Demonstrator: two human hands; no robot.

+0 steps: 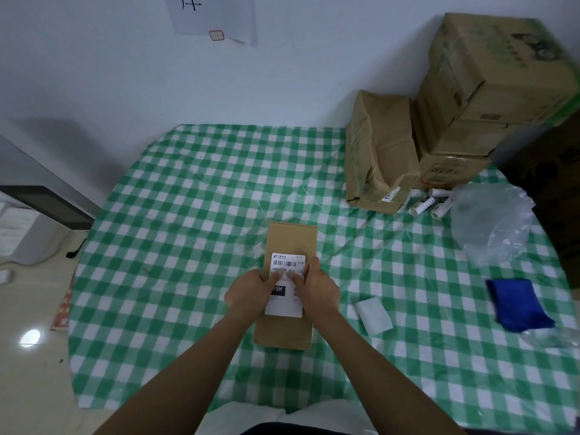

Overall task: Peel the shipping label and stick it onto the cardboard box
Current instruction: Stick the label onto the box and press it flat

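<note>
Both grips are down on the label (284,304). The right grip (320,288) lies spread, with straight fingers (312,266) flat on the label's right half; one of them is blurred. The left grip (249,291) has its fingers bent onto the label's left edge, and I cannot tell whether it presses there or pinches the side of the box.

Under them spreads the surface (188,199), covered in a green and white checked cloth. Far beyond the right grip, against the wall, stands a stack of cartons (470,98). A creased brown parcel (379,152) leans just beside the stack. Nearer, and well out past the right grip, lies a crumpled clear plastic bag (492,224).

The cardboard box (292,238) lies flat and lengthwise directly beneath both grips, its far end showing bare beyond the fingertips. A blue cloth (516,304) sits well out to the right grip's side.

The label lies face up on the top of the box, between and under the grips, with its barcode at the far end. Near the right grip lies a white slip (373,315), perhaps the peeled backing. A few small white tubes (422,206) lie at the foot of the parcel.

Peeling looks done, and the step in hand is pressing the label down. The next move likely calls for firm strokes from the middle out to the corners, with the box held steady so that no edge lifts.
</note>
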